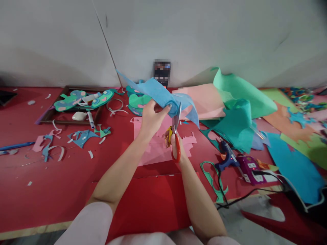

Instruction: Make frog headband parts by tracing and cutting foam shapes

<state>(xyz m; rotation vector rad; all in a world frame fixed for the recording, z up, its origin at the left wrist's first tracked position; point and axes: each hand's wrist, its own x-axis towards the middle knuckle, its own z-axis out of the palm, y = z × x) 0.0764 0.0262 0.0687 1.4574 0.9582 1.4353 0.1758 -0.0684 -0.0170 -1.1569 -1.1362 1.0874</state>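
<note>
My left hand point(151, 119) grips a sheet of blue felt point(155, 91) above the table, its thumb pressed on a round outlined patch. In my right hand point(176, 141) is a pair of scissors point(176, 124) with an orange-red handle loop, blades pointing up beside the felt's round patch. Yellow shows by the fingers around the other loop, which I cannot make out fully. Pink felt point(155, 146) with cut edges lies on the table under both hands.
Left stands a brown frame point(68, 121) with green felt shapes point(70, 101). Felt scraps point(83, 136) lie nearby. At right are green felt point(237, 92), a blue glue gun point(226, 156), a purple power strip point(249, 169) and black cables. A phone point(161, 73) leans against the wall.
</note>
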